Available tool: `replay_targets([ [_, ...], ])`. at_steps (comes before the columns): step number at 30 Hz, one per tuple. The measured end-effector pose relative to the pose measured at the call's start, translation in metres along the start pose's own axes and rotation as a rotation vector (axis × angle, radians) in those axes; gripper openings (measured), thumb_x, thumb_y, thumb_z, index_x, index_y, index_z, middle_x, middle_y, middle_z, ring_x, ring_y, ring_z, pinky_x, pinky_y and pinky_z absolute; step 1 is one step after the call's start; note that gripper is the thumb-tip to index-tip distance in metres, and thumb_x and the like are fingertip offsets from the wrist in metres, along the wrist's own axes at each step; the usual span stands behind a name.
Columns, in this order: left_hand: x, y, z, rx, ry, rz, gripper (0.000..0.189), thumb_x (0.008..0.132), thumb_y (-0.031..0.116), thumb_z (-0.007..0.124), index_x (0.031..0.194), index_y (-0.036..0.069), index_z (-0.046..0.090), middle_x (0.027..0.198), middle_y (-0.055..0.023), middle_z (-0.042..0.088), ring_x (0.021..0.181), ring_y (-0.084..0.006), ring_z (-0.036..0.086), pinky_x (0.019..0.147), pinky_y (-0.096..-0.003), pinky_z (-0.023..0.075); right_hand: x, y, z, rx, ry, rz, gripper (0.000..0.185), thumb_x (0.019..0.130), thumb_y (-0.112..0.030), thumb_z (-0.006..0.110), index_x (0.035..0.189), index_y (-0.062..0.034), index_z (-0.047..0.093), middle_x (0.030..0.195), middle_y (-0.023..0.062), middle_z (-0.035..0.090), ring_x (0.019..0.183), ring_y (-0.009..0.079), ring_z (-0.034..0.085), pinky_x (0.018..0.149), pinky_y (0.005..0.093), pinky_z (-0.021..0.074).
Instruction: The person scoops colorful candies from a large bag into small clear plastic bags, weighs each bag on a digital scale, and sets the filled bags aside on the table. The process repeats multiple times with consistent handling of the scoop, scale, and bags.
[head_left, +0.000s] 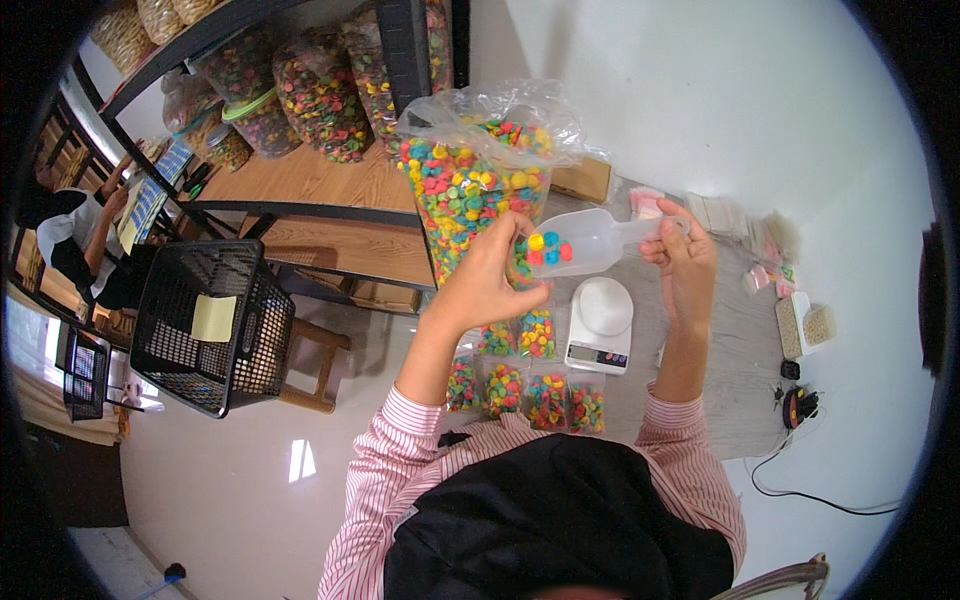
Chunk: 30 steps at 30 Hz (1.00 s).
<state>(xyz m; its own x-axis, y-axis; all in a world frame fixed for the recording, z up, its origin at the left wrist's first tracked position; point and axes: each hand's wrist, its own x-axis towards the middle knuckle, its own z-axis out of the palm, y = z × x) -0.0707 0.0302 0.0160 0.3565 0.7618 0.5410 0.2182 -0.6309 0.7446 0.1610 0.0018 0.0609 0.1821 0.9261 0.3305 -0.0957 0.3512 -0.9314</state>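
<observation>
My right hand (684, 259) grips the handle of a translucent plastic scoop (592, 234), which lies level and points left. Several red, yellow and blue puffed pieces (550, 247) sit near the scoop's mouth. My left hand (491, 274) curls around what looks like a small clear bag (519, 262) with colourful pieces in it, at the scoop's tip; my fingers hide most of it. Behind that hand stands a large open plastic bag (480, 180) full of the same pieces. Below the scoop is a white kitchen scale (600, 326) with a bare round platform.
Several small filled bags (547, 397) lie at the table's near edge. Packets (772, 236), a container of pale grains (789, 326) and cables (810, 405) are on the right. Shelves (322, 180) with filled bags and a black basket (202, 330) stand left; another person (82, 232) sits beyond.
</observation>
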Motion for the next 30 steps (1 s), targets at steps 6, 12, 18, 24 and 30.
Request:
replay_targets([
  [6,-0.003,-0.005,0.003,-0.176,0.095,-0.069,0.050,0.060,0.017,0.073,0.097,0.003,0.043,0.092,-0.0122,0.051,0.087,-0.0259,0.052,0.080,-0.0338,0.0412,0.002,0.002,0.000,0.193,0.059,-0.032,0.027,0.088,-0.016,0.056,0.107,0.0020,0.053,0.077,0.0054,0.060,0.067,0.0095,0.061,0.059,0.0185,0.0491],
  [12,-0.019,0.000,0.009,-0.193,0.165,-0.164,0.048,0.061,0.011,0.075,0.096,0.004,0.043,0.089,-0.0073,0.049,0.086,-0.0168,0.050,0.069,-0.0295,0.0495,0.029,0.010,0.020,0.322,0.217,-0.153,0.025,0.087,-0.015,0.057,0.104,0.0027,0.051,0.079,0.0070,0.060,0.071,0.0151,0.062,0.063,0.0208,0.0510],
  [18,-0.034,0.005,0.000,-0.181,0.276,-0.124,0.048,0.061,0.006,0.074,0.096,0.003,0.042,0.089,-0.0057,0.049,0.086,-0.0132,0.050,0.062,-0.0257,0.0544,0.070,0.028,0.059,0.158,0.227,-0.122,0.024,0.086,-0.013,0.058,0.104,0.0027,0.052,0.083,0.0100,0.061,0.072,0.0143,0.061,0.067,0.0212,0.0512],
  [24,-0.040,0.009,-0.006,-0.180,0.351,-0.161,0.055,0.060,0.009,0.077,0.100,0.002,0.040,0.091,-0.0072,0.050,0.084,-0.0137,0.051,0.063,-0.0269,0.0547,0.076,0.056,0.094,-0.017,-0.034,0.031,0.025,0.085,-0.016,0.061,0.102,0.0020,0.055,0.078,0.0089,0.061,0.064,0.0110,0.058,0.056,0.0176,0.0454],
  [30,-0.045,0.004,-0.005,-0.077,0.423,-0.133,0.059,0.059,0.009,0.078,0.102,0.005,0.038,0.091,-0.0051,0.049,0.081,-0.0118,0.051,0.065,-0.0261,0.0500,0.062,0.062,0.089,-0.638,0.408,-0.421,0.022,0.078,-0.020,0.068,0.094,-0.0062,0.062,0.088,0.0039,0.060,0.065,0.0089,0.050,0.057,0.0228,0.0425],
])
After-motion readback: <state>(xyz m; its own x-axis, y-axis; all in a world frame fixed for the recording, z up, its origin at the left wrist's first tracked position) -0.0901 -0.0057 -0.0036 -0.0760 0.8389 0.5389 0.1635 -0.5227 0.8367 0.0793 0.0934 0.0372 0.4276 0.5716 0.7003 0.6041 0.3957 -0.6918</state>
